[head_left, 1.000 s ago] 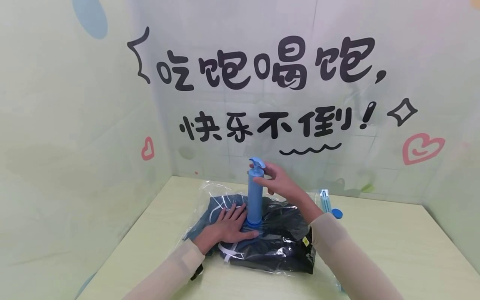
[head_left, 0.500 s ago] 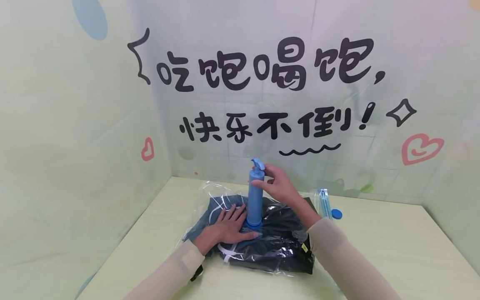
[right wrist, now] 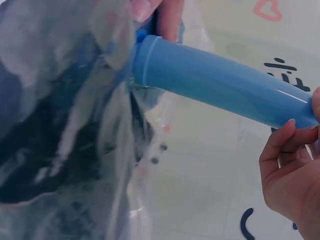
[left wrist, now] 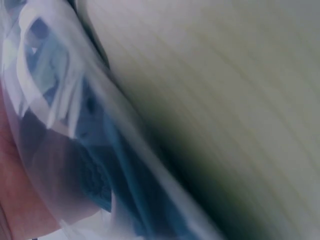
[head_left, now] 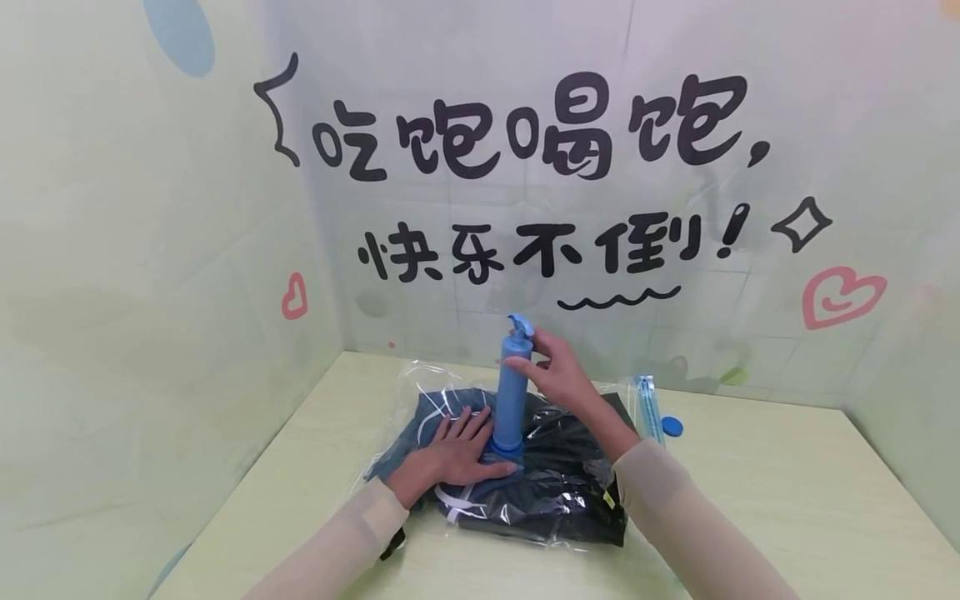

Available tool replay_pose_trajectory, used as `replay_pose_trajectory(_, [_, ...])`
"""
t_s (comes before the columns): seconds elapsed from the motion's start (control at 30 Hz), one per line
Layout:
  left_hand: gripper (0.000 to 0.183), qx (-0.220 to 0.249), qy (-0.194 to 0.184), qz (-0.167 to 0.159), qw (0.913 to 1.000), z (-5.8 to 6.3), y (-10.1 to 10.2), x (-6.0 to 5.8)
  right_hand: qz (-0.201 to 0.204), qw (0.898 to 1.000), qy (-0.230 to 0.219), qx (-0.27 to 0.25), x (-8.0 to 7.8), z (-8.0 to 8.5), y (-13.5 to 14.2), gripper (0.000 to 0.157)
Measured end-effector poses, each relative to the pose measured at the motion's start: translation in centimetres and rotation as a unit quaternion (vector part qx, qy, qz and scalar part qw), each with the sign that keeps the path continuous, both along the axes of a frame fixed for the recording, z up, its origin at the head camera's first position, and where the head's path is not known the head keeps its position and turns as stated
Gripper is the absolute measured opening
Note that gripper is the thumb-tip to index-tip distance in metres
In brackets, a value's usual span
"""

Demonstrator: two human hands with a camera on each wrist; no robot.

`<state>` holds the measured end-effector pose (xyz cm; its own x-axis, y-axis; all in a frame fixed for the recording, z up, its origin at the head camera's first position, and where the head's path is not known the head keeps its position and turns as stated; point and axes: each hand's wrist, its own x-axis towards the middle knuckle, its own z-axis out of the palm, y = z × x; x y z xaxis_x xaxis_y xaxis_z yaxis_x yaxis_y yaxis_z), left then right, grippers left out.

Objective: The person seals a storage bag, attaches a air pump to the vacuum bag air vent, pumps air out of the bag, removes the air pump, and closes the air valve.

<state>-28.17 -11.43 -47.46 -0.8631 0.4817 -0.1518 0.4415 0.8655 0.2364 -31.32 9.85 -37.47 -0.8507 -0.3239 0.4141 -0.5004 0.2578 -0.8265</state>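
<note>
A blue hand pump (head_left: 513,392) stands nearly upright, leaning slightly right, its base on the blue valve of a clear plastic storage bag (head_left: 555,508). Folded dark and blue-grey clothes (head_left: 570,442) fill the bag. My left hand (head_left: 457,454) rests on the bag with fingers spread, its thumb in front of the pump's base. At the pump's top, my right hand (head_left: 558,371) grips around the handle, with the thumb against the barrel. The right wrist view shows these curled fingers (right wrist: 287,142) at the barrel's end. Bag film covers part of my left palm (left wrist: 25,200) in the left wrist view.
A blue round cap (head_left: 672,427) lies on the table (head_left: 787,500) to the right, beside the bag's blue zip edge (head_left: 648,404). A small black item (head_left: 392,546) sits near my left sleeve. Printed walls (head_left: 540,200) enclose the back and sides.
The top of the pump has shifted slightly right, so it leans a little more. My right hand has moved slightly with it; my left hand stays in place.
</note>
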Motion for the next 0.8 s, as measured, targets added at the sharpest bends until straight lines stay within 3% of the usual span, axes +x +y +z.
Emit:
replay_pose_trajectory(0.2, [0.099, -0.007, -0.011, 0.004, 0.9999, 1.1, 0.2, 0.4, 0.005, 1.0, 0.011, -0.016, 0.0, -0.4, 0.5, 0.05])
replay_pose_trajectory(0.37, [0.099, -0.006, -0.03, -0.006, 0.9995, 1.1, 0.0, -0.4, 0.008, 1.0, 0.019, -0.008, 0.5, 0.1, 0.3, 0.05])
replay_pose_trajectory(0.43, [0.098, 0.015, -0.048, -0.018, 0.9986, 1.9, -0.1, -0.8, 0.011, 1.0, 0.017, -0.002, 0.5, 0.2, 0.3, 0.05])
replay_pose_trajectory(0.5, [0.095, 0.069, -0.073, -0.034, 0.9943, 3.5, 0.0, -1.1, 0.015, 1.0, 0.019, 0.004, 0.1, -0.1, 0.4, 0.05])
replay_pose_trajectory(0.57, [0.092, 0.146, -0.09, -0.048, 0.984, 4.6, 0.1, -1.4, 0.019, 0.999, 0.024, 0.016, 0.2, 0.0, 0.4, 0.05])
replay_pose_trajectory(0.63, [0.09, 0.224, -0.099, -0.055, 0.968, 5.3, 0.5, -1.9, 0.02, 0.999, 0.028, 0.026, 0.3, 0.0, 0.5, 0.051])
replay_pose_trajectory(0.8, [0.091, 0.39, -0.11, -0.021, 0.9141, 6.8, 2.5, -2.7, 0.016, 0.998, 0.04, 0.043, 0.6, 0.2, 0.3, 0.05])
